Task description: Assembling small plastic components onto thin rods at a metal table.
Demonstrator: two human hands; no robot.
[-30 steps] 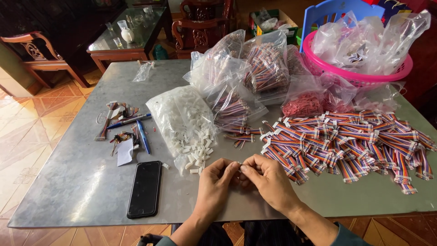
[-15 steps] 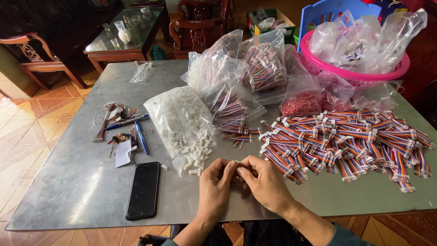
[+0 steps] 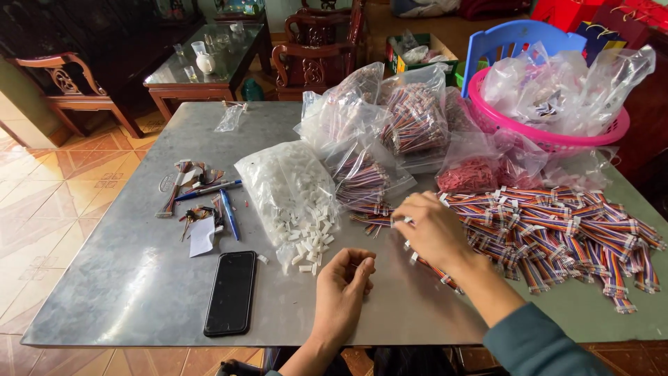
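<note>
My right hand [image 3: 433, 231] rests on the left edge of a big pile of rainbow ribbon cables [image 3: 570, 233] with white plug ends. Its fingertips pinch the white end of one ribbon cable [image 3: 399, 222]. Another loose cable [image 3: 438, 273] lies under the wrist. My left hand [image 3: 344, 285] hovers over the grey metal table [image 3: 125, 292], fingers curled toward the thumb; whether they hold anything is hidden. Just left of it, loose white plastic connectors [image 3: 309, 245] spill from a clear bag [image 3: 289, 188].
A black phone [image 3: 232, 292] lies near the front edge, with pens and wire scraps [image 3: 209, 205] behind it. Bags of cables [image 3: 410, 118], a bag of red bands [image 3: 466, 177] and a pink basket [image 3: 623, 129] of clear bags fill the back right. Wooden furniture stands beyond.
My hands were together at the table's front edge. The right hand has moved out to the cable pile, and the left hand has stayed near the front with its fingers curled.
</note>
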